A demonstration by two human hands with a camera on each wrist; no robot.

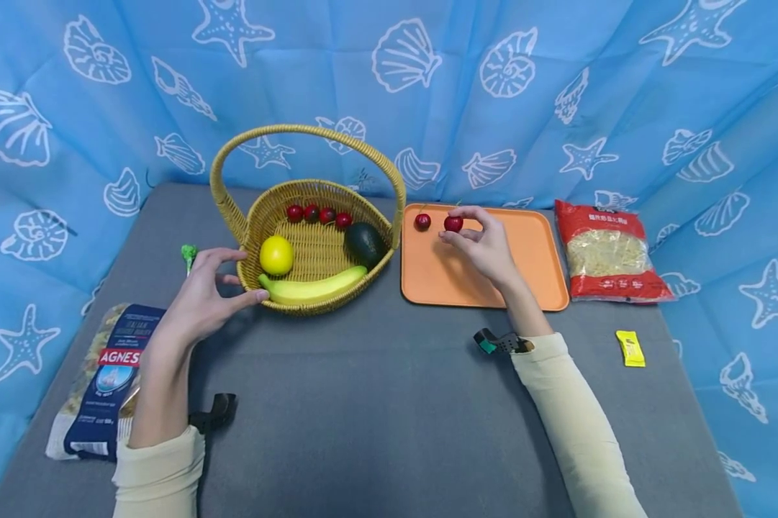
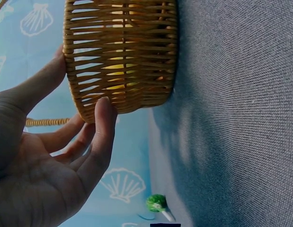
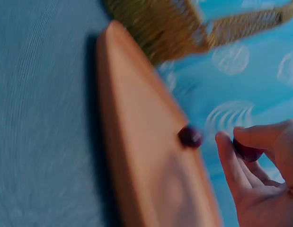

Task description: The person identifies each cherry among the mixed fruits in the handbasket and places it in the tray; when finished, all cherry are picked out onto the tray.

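Observation:
A wicker basket [image 1: 317, 180] with a tall hoop handle stands left of centre. Inside lie several cherries [image 1: 311, 213], a yellow lemon-like fruit [image 1: 276, 255], a dark green avocado [image 1: 364, 244] and a banana [image 1: 314, 286]. My left hand [image 1: 201, 295] holds the basket's left end, thumb on the front rim and fingers round the side; the left wrist view shows fingertips against the weave [image 2: 122, 61]. Above the orange tray [image 1: 466, 280], my right hand [image 1: 486, 248] pinches a cherry [image 1: 453, 224] between thumb and fingers. Another cherry [image 1: 422, 221] rests on the tray, left of that hand.
A red pasta bag [image 1: 612, 252] lies right of the tray, with a yellow wrapped candy [image 1: 631, 349] nearer me. Beside my left forearm is a blue AGNESI pasta bag [image 1: 106, 381]. A green-topped lollipop [image 1: 189, 253] lies behind my left hand. A blue curtain [image 1: 453, 93] encloses the table.

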